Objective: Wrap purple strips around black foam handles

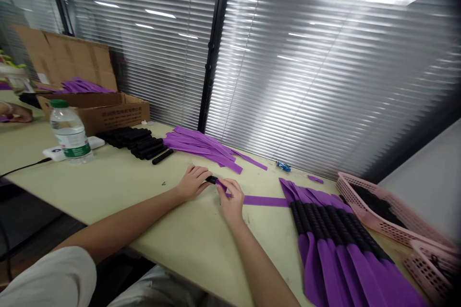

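My left hand (193,182) is closed around a black ribbed tube (212,179) above the pale table, so only the tube's right end shows. Close beside it, my right hand (231,199) pinches a purple strip (266,200) at that end. The strip trails away to the right along the tabletop. Whether its tip lies inside the tube is hidden by my fingers. A pile of loose purple strips (201,146) lies beyond my hands. Left of that pile are several black tubes (135,141). On the right, finished-looking purple strips with black tubes around them (334,225) lie side by side.
A water bottle (71,132) stands at the left near a white device with a cable. Behind it is an open cardboard box (108,112). Pink baskets (382,220) with black items line the right edge. Another person's hand (18,113) shows at far left. A blue object (283,166) lies near the blinds.
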